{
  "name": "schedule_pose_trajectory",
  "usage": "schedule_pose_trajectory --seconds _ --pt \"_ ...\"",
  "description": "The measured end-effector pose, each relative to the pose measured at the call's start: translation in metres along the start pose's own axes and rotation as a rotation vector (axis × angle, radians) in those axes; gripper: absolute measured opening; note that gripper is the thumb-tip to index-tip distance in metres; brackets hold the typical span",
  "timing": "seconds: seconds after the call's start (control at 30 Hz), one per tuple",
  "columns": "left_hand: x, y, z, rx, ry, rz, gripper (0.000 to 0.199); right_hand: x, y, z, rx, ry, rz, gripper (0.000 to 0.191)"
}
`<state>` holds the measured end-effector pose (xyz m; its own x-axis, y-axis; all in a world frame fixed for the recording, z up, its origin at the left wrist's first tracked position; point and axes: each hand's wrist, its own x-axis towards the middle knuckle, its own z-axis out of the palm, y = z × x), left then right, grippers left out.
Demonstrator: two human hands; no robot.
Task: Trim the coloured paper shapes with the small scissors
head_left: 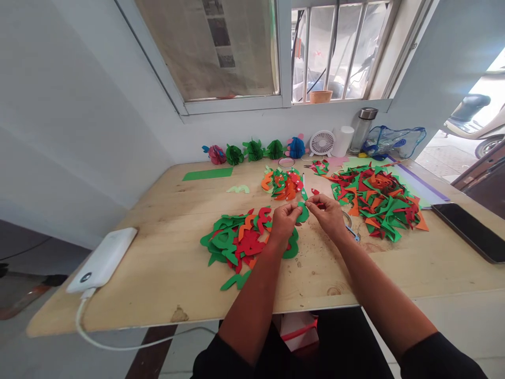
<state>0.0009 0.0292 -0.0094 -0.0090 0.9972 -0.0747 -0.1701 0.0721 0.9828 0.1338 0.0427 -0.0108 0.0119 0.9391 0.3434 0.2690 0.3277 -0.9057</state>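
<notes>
Between my two hands is a small green paper cutout (303,212), raised a little above the table. My left hand (284,220) pinches its left side, and the fingers of my right hand (325,210) are closed at its upper right edge. Below and left of my left hand lies a heap of green, red and orange paper cutouts (240,239). Just beyond my hands is a smaller pile of orange, red and green pieces (283,183). Scissors (352,232) lie beside my right wrist, partly covered by it.
A large heap of paper scraps (381,197) spreads at the right, near a black phone (471,231). A white power bank (103,259) with a cable lies at the left. Along the wall stand folded paper figures (253,150), a small fan (322,142) and a glass bottle (363,130).
</notes>
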Motion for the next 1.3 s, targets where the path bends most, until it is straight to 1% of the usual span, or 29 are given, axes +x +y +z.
schedule_pose_trajectory --seconds 0.1,0.23,0.37,0.47,0.63,0.77,0.87,1.0,1.3 --pt "0.000 0.003 -0.001 -0.004 0.001 -0.009 0.025 0.000 -0.001 -0.001 -0.063 0.004 -0.061 0.019" --pt "-0.002 0.006 -0.001 0.012 0.021 -0.010 0.022 0.000 -0.001 -0.002 -0.071 -0.006 -0.079 0.019" --pt "-0.004 0.008 -0.001 0.029 0.033 0.005 0.020 0.000 0.000 -0.001 -0.027 -0.002 -0.025 0.018" --pt "-0.004 0.008 -0.001 0.046 0.036 0.033 0.021 0.000 0.001 0.000 0.036 -0.025 0.026 0.020" --pt "0.001 -0.002 -0.002 0.082 0.031 0.101 0.020 0.000 -0.001 0.001 0.070 -0.086 0.077 0.022" --pt "0.008 -0.014 -0.004 0.132 0.020 0.169 0.016 -0.001 -0.005 0.002 0.006 -0.087 0.078 0.019" --pt "0.010 -0.020 -0.006 0.190 0.045 0.205 0.013 -0.001 -0.006 0.003 -0.069 -0.077 0.059 0.016" --pt "0.009 -0.020 -0.007 0.259 0.045 0.245 0.011 -0.001 -0.002 0.004 -0.131 -0.067 -0.004 0.014" --pt "0.006 -0.015 -0.006 0.333 0.023 0.237 0.009 0.000 0.004 0.002 -0.260 -0.084 -0.112 0.012"
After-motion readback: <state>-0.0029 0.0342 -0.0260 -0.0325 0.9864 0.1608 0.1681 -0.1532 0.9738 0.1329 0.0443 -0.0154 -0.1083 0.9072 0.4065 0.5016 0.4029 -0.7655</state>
